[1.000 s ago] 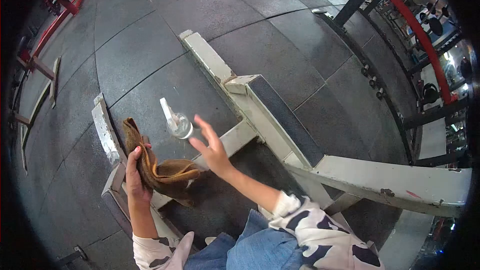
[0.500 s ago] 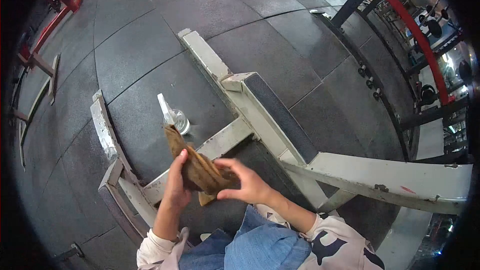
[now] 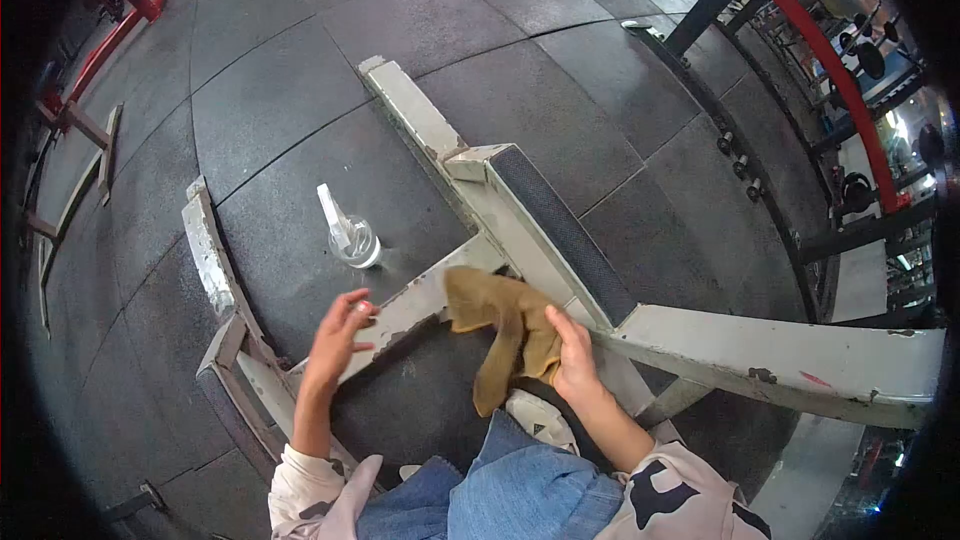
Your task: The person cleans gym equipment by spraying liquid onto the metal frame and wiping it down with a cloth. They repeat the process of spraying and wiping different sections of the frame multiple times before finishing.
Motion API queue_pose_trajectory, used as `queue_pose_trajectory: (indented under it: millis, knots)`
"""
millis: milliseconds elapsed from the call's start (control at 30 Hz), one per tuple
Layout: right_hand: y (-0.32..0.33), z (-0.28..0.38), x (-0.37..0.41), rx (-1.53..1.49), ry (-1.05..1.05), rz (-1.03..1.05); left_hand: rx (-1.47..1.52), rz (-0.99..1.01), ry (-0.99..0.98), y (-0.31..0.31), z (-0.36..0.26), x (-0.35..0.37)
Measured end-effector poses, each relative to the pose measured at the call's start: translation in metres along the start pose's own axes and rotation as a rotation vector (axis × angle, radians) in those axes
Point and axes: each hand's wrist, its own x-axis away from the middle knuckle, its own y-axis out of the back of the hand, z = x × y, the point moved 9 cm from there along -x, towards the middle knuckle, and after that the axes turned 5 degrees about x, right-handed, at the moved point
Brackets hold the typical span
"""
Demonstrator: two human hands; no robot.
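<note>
A brown cloth [image 3: 520, 325] hangs in loose folds from my right hand [image 3: 575, 360], whose thumb and fingers are closed on its right side. The cloth is above the crossbar and the near part of the cream metal frame [image 3: 405, 315]. To the left, my left hand [image 3: 343, 335] is held up with its fingers apart and nothing in them, close to the crossbar. A clear spray bottle [image 3: 358, 243] with a white trigger head stands on the dark floor just beyond my left hand.
A dark textured pad [image 3: 550, 230] runs along the frame's right side, and a chipped cream beam [image 3: 780, 355] extends right. Another frame leg [image 3: 208, 250] is at left. Black racks with a red bar [image 3: 835, 70] stand at the right. A shoe [image 3: 540, 420] shows below the cloth.
My left hand has let go of the cloth and moved slightly left. My right hand has carried the cloth to the right, and it now hangs more open.
</note>
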Motion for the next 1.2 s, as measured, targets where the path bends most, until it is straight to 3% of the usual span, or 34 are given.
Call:
queue_pose_trajectory:
  millis: [33, 133, 167, 233, 300, 333, 400, 467, 600, 700, 767, 900, 967, 1100, 1167, 1200]
  knots:
    - [0.003, -0.005, -0.006, -0.001, -0.002, 0.001, 0.006, -0.081, -0.028, 0.021, 0.003, -0.005]
    - [0.023, 0.014, -0.016, 0.19, 0.369, -0.251, -0.158, -0.431, -0.221, 0.086, -0.005, -0.001]
    - [0.027, 0.004, -0.027, 0.191, 0.368, -0.248, -0.157, -0.434, -0.221, 0.101, 0.002, -0.003]
    - [0.041, 0.005, -0.038, 0.743, 0.581, -0.523, -0.544, -0.756, -0.495, 0.137, -0.018, 0.02]
    - [0.037, -0.007, -0.056, 1.07, 0.716, -0.587, -0.696, -0.846, -0.493, 0.151, -0.023, 0.037]
    - [0.035, -0.016, -0.071, 1.229, 0.673, -0.539, -0.852, -0.93, -0.488, 0.157, -0.027, 0.045]
    - [0.029, -0.023, -0.081, 1.388, 0.619, -0.483, -0.897, -0.966, -0.493, 0.18, -0.017, 0.045]
    - [0.002, -0.013, -0.081, 1.738, 0.487, -0.455, -0.947, -1.034, -0.506, 0.185, -0.018, 0.05]
    - [-0.014, -0.001, -0.097, 1.753, 0.585, -0.386, -0.907, -0.998, -0.484, 0.184, -0.017, 0.047]
    - [-0.028, -0.004, -0.129, 1.716, 0.44, -0.301, -0.82, -0.949, -0.445, 0.18, -0.013, 0.042]
    - [-0.056, 0.003, -0.139, 1.738, 0.97, -0.445, -0.814, -0.939, -0.454, 0.178, -0.015, 0.043]
    - [-0.101, 0.007, -0.179, 1.759, 0.966, -0.367, -0.792, -0.97, -0.428, 0.178, -0.019, 0.047]
    - [-0.123, 0.01, -0.191, 1.679, 1.146, -0.333, -0.807, -0.965, -0.429, 0.182, -0.017, 0.047]
    - [-0.12, 0.015, -0.192, 1.687, 1.186, -0.316, -0.779, -0.957, -0.426, 0.188, -0.015, 0.047]
    - [-0.112, 0.019, -0.189, 1.677, 1.028, -0.177, -0.786, -0.965, -0.443, 0.194, -0.012, 0.047]
    - [-0.107, 0.021, -0.182, 1.693, 1.068, -0.184, -0.789, -0.975, -0.451, 0.195, -0.012, 0.048]
